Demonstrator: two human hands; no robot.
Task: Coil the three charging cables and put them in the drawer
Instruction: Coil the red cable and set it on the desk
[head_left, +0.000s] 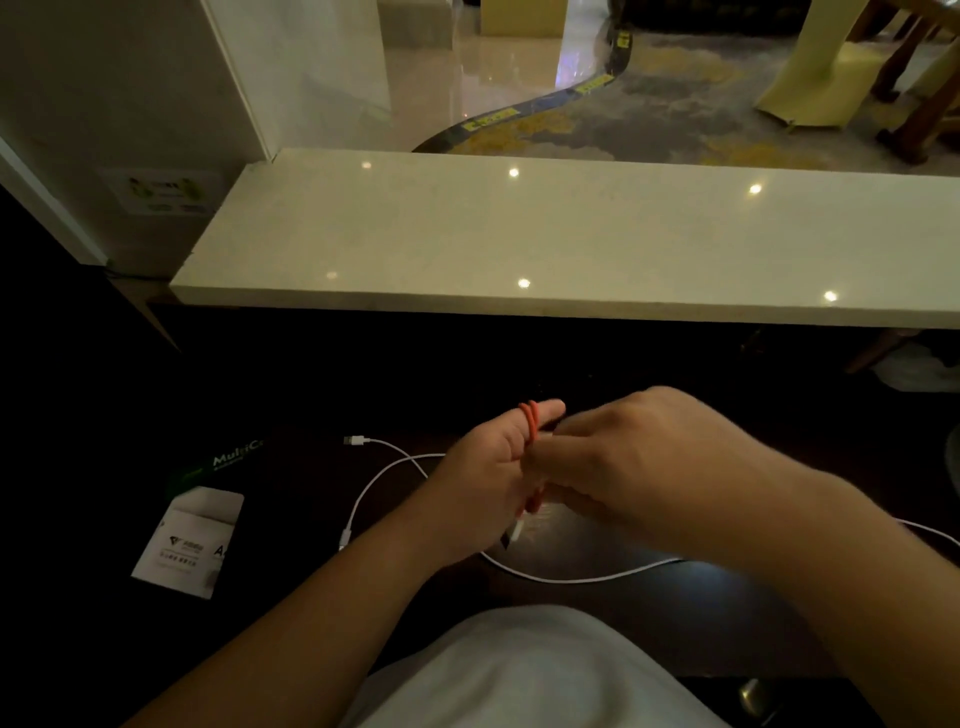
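Note:
An orange cable (530, 422) is wound in loops around the fingers of my left hand (483, 478), above the dark desk. My right hand (618, 457) presses against the left hand and pinches the cable's lower part, where a white plug end (516, 531) hangs down. One white cable (384, 473) lies loose on the desk left of my hands, its USB plug (355, 440) pointing left. Another white cable (582, 576) curves across the desk under my right forearm. No drawer can be made out in the dark.
A white paper packet (189, 540) and a dark box with green print (218, 462) lie at the left of the dark desk (727, 587). A pale stone counter ledge (571, 239) runs behind it. My light shirt (530, 670) fills the bottom.

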